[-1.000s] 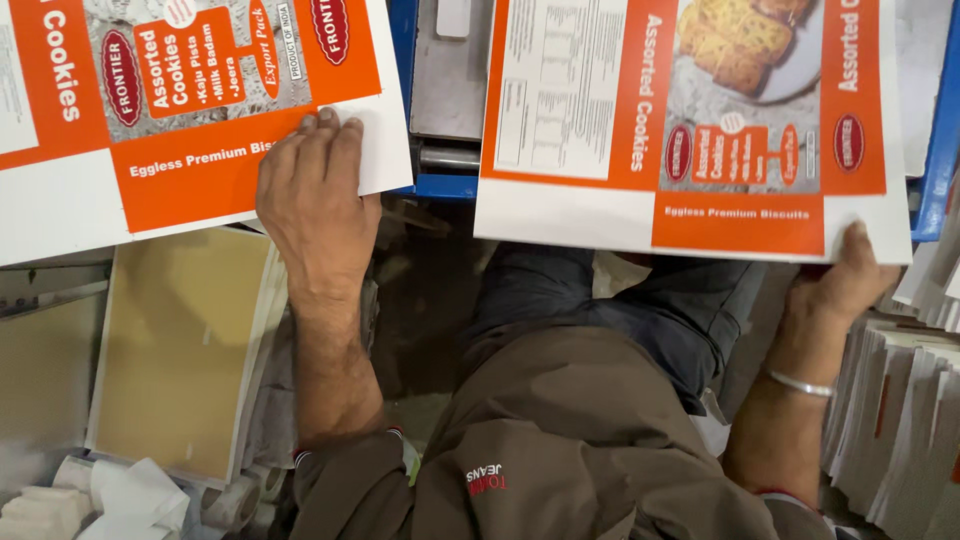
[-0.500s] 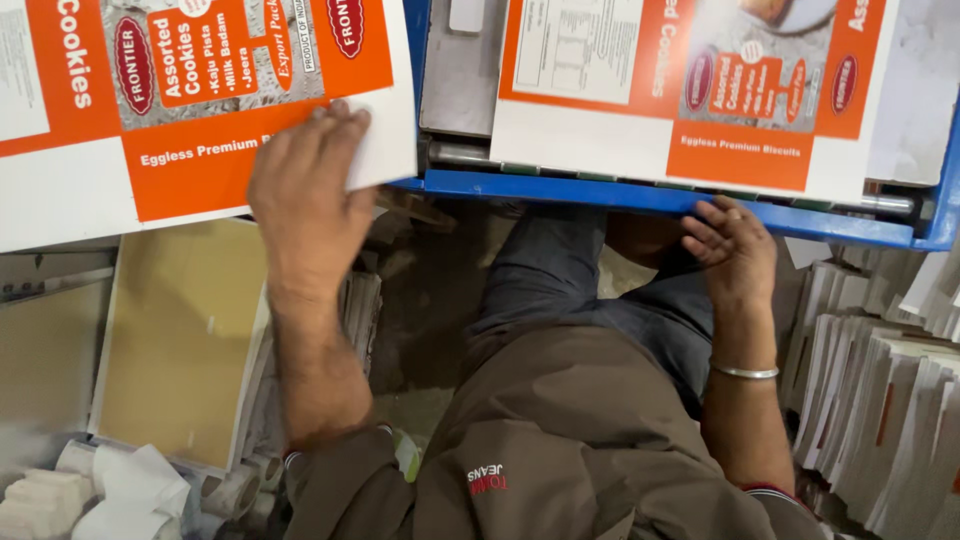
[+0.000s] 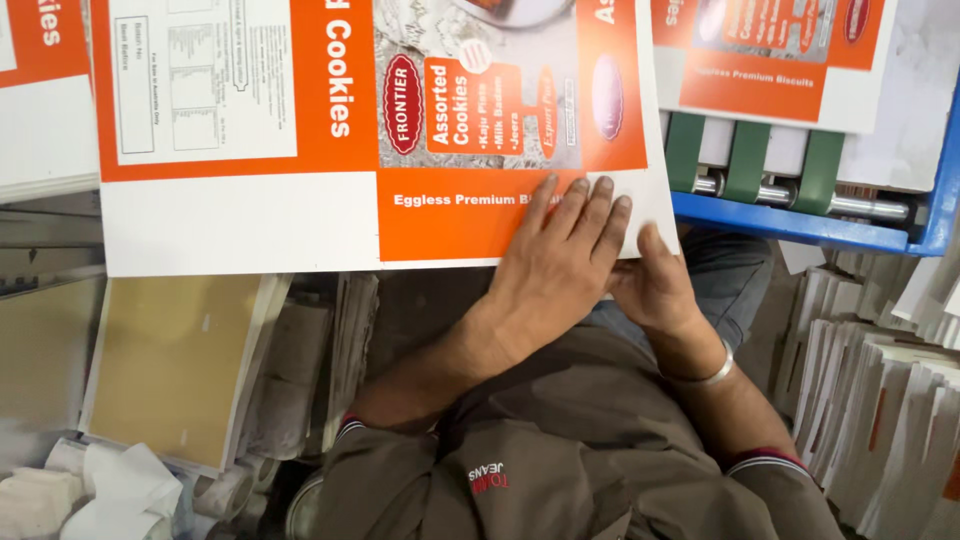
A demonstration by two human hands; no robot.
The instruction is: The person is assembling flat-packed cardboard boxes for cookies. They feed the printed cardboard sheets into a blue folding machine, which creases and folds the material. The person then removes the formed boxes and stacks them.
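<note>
The left hand lies flat, fingers spread, on the near right corner of a big orange-and-white printed cardboard sheet. The right hand pinches that corner's edge (thumb on top). A blue machine frame sits beside it.

Glossy printed cardboard sheet; shiny metal roller; brown matt board.

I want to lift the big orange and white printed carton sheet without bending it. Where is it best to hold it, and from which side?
Grip the printed carton sheet at its near right corner, from the near edge. That corner overhangs its support, so the left hand lies flat on top and the right hand reaches beneath. The sheet is thin and wide; two hands probably limit sagging.
</note>
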